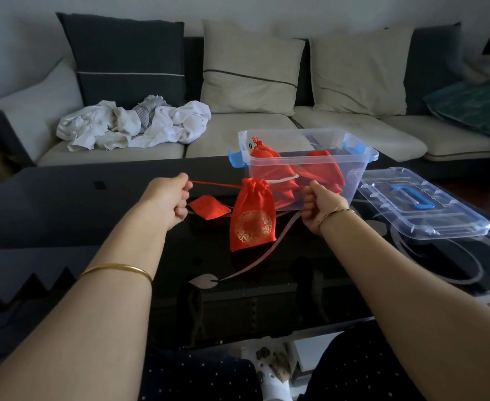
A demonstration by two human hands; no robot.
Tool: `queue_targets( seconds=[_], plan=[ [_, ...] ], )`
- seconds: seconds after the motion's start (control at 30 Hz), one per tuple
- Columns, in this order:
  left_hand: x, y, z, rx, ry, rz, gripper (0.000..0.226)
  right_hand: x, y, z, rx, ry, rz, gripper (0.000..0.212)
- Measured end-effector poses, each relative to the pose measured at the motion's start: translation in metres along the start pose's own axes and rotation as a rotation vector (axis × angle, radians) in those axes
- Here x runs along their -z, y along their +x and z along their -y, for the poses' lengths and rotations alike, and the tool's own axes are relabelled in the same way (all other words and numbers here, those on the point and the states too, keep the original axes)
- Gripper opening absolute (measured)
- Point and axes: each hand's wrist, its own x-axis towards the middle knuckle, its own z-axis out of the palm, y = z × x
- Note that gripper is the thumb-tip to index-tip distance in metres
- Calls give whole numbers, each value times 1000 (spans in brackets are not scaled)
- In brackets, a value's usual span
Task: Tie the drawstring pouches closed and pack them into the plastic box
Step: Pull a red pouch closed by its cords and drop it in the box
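A red drawstring pouch (252,215) with a gold round pattern hangs between my hands above the dark table, its neck gathered tight. My left hand (174,199) grips one red drawstring (216,185), stretched taut to the left. My right hand (317,206) grips the string end on the right side. A second red pouch (209,209) lies flat on the table behind. The clear plastic box (350,172) with blue latches stands just beyond, holding several red pouches (269,166).
The box's clear lid (452,215) with a blue handle lies on the table (64,204) at the right. A sofa with cushions and a heap of white cloth (133,125) runs along the back.
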Motion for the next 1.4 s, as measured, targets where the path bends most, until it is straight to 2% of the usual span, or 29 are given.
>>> queue_targets(
  seconds=[0.03,0.1,0.17,0.23,0.33,0.43,0.63,0.8,0.87,0.97,1.07,1.13,1.27,1.4],
  plan=[
    [2,0,-1,91,-140,17,36,1,1,2,-31,64,-31,35],
    [0,0,-4,156,-301,41,39,3,0,3,-37,131,-81,36],
    [-5,-5,-8,112,-426,65,40,1,-3,4,66,91,-126,35],
    [-10,-11,-15,-10,-490,98,37,-4,-8,7,256,-26,-160,36],
    [-17,-25,-26,-214,-409,284,38,-14,-23,18,487,-137,-94,37],
    [-28,-38,-30,-298,-270,401,31,-29,-43,30,673,-230,53,38],
    [-42,-46,-28,-378,-64,501,11,-45,-65,32,913,-488,246,40],
    [-48,-47,-24,-470,141,502,4,-50,-71,32,980,-560,343,40],
    [-50,-47,-24,-492,166,462,5,-50,-69,32,945,-540,350,41],
    [-50,-46,-24,-474,157,451,8,-49,-63,33,760,-455,336,47],
    [-49,-46,-23,-454,132,474,7,-43,-57,28,599,-647,362,47],
    [-48,-47,-23,-445,114,476,8,-42,-56,23,489,-688,437,45],
    [-48,-48,-23,-434,93,479,8,-42,-55,18,385,-495,559,31],
    [-47,-45,-21,-429,46,424,13,-38,-56,23,250,-347,603,34]
  ],
)
